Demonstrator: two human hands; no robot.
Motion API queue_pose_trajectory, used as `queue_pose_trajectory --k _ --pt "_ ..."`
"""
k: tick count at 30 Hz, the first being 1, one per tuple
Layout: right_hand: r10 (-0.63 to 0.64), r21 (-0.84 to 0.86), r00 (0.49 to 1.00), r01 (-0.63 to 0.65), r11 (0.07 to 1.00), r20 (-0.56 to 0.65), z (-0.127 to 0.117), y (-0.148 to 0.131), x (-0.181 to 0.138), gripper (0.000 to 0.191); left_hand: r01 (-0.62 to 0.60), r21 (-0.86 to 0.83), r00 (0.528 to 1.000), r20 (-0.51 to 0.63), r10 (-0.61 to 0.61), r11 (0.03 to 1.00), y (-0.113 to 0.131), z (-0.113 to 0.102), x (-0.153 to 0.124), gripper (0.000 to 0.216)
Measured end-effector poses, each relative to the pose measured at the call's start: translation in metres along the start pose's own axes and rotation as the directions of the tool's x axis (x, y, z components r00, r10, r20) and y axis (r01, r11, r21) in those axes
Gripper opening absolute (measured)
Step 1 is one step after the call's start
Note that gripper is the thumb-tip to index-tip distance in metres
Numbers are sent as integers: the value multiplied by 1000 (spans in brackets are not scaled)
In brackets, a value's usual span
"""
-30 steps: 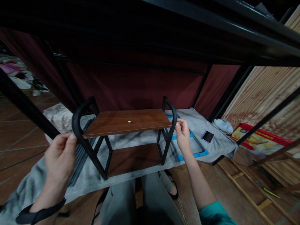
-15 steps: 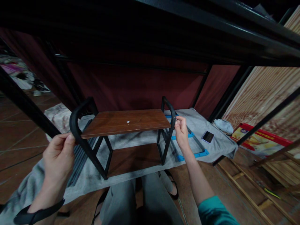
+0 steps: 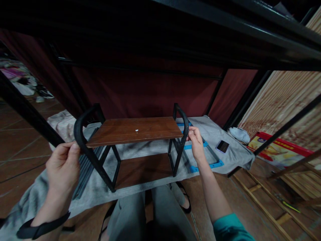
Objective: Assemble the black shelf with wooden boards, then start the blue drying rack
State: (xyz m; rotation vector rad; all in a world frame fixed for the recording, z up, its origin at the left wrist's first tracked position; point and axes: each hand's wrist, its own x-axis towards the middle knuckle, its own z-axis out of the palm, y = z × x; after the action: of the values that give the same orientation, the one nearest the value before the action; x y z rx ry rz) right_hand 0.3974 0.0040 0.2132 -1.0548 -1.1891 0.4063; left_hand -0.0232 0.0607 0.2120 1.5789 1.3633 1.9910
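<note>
Before me a small two-tier rack stands upright, with a brown wood-grain upper board (image 3: 150, 126), a lower board (image 3: 142, 170) and curved black metal side frames. A small white spot marks the upper board. My left hand (image 3: 64, 164) pinches at the outer side of the left frame (image 3: 79, 129), level with the upper board's end. At the right frame (image 3: 186, 122), the fingertips of my right hand (image 3: 197, 142) are pinched together at the same height. Whatever either pinch holds is too small or hidden to make out.
Grey cloth (image 3: 240, 157) covers the low surface under the rack. On it lie dark tubes (image 3: 84, 175) at left, a blue-cornered frame (image 3: 194, 169) and a phone (image 3: 222, 146) at right. A black beam (image 3: 160, 43) crosses overhead. A wooden ladder-like frame (image 3: 258, 187) lies right.
My right hand has shifted slightly right and down, its fingers turned a little at the frame. My left hand and the rack look almost the same.
</note>
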Motion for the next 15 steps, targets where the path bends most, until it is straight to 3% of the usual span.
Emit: queue_pose_trajectory --k 15 --pt "27 108 993 -39 993 119 -1 -5 7 15 -45 102 999 26 42 994 10 3 -5 20"
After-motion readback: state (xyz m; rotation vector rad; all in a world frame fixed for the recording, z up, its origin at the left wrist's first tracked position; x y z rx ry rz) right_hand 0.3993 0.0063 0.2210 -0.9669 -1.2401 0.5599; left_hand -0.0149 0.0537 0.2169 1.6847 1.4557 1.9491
